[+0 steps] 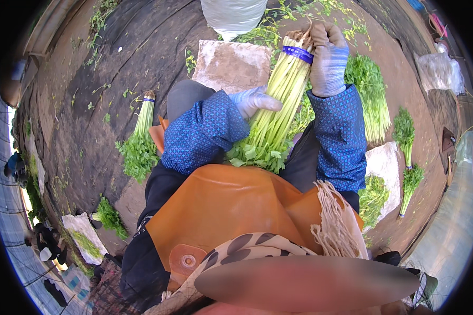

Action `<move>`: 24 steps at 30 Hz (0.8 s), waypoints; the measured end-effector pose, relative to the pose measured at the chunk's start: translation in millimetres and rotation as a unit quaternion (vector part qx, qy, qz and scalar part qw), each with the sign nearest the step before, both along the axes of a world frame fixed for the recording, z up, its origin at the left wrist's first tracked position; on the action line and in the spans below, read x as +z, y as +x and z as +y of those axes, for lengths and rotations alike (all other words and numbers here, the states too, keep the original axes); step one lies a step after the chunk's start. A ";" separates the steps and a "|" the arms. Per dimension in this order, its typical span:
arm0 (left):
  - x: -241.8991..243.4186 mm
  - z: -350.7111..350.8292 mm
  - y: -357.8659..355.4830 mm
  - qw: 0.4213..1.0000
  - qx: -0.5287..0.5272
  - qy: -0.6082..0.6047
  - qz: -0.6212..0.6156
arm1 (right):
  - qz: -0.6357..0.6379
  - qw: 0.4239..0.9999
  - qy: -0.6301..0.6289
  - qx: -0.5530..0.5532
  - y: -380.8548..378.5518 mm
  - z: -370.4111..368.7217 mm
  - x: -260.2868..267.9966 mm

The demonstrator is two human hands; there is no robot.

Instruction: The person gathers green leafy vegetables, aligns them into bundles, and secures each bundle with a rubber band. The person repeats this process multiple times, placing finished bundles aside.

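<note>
A bunch of celery (282, 98) lies slanted before me, roots up and leaves towards my orange apron. A blue-purple printed band (297, 54) goes round its stalks just below the roots. My left hand (256, 101), in a pale blue and white glove, supports the stalks at mid-length, thumb across the front. At the root end, my right hand (329, 59), gloved alike, has its fingers bent at the roots beside the band; its palm side is hidden. Another banded celery bunch (144, 134) lies on the ground to the left.
A dirty whitish sack (232, 65) lies flat ahead, with a full white sack (234, 15) beyond. Loose celery (368, 96) is piled at right, near small banded bunches (404, 134). Trimmed leaves lie on another sack (392, 177). Co-workers (49, 242) are at far left.
</note>
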State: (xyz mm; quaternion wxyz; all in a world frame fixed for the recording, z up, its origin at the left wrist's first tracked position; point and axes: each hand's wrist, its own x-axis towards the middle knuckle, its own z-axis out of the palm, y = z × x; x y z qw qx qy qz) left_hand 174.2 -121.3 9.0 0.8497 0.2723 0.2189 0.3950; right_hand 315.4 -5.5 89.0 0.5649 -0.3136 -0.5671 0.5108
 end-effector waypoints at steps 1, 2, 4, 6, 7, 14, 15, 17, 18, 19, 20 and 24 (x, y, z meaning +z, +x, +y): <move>-1.2 -0.1 -1.0 1.000 -0.006 -0.003 0.003 | -0.001 1.000 0.000 0.001 0.8 0.4 -0.7; -2.5 0.4 -1.8 1.000 -0.015 -0.007 0.002 | -0.003 1.000 0.000 0.002 1.7 2.0 -1.8; -4.9 0.5 -2.5 0.999 -0.018 0.015 0.033 | 0.055 0.995 -0.077 0.013 6.1 7.7 -4.9; -7.6 0.6 -1.1 0.998 -0.006 0.032 0.046 | 0.056 0.992 -0.108 0.021 11.5 15.7 -8.8; -9.0 1.2 0.4 0.998 0.009 0.039 0.045 | 0.046 0.993 -0.097 0.043 14.1 20.7 -10.0; -12.0 6.4 4.8 0.998 0.068 0.002 0.003 | -0.040 0.993 0.015 0.113 17.1 25.4 -11.7; -11.9 7.3 5.1 0.998 0.069 0.001 0.007 | -0.050 0.992 0.031 0.116 14.8 21.6 -11.4; -11.6 7.6 7.1 0.997 0.077 0.007 0.012 | -0.108 0.991 0.036 0.076 9.7 12.8 -11.5; -11.3 8.0 8.2 0.996 0.085 0.004 0.019 | -0.054 0.995 0.026 0.081 7.1 10.6 -11.0; -11.0 7.6 9.7 0.996 0.091 0.003 0.018 | -0.099 0.989 0.106 0.014 5.0 9.1 -10.1; -10.5 7.9 10.8 0.995 0.094 0.005 0.025 | -0.131 0.968 0.206 -0.050 3.6 9.7 -8.8; -8.0 7.1 14.0 0.996 0.091 -0.006 0.020 | -0.324 0.781 0.479 -0.236 1.1 17.6 -6.0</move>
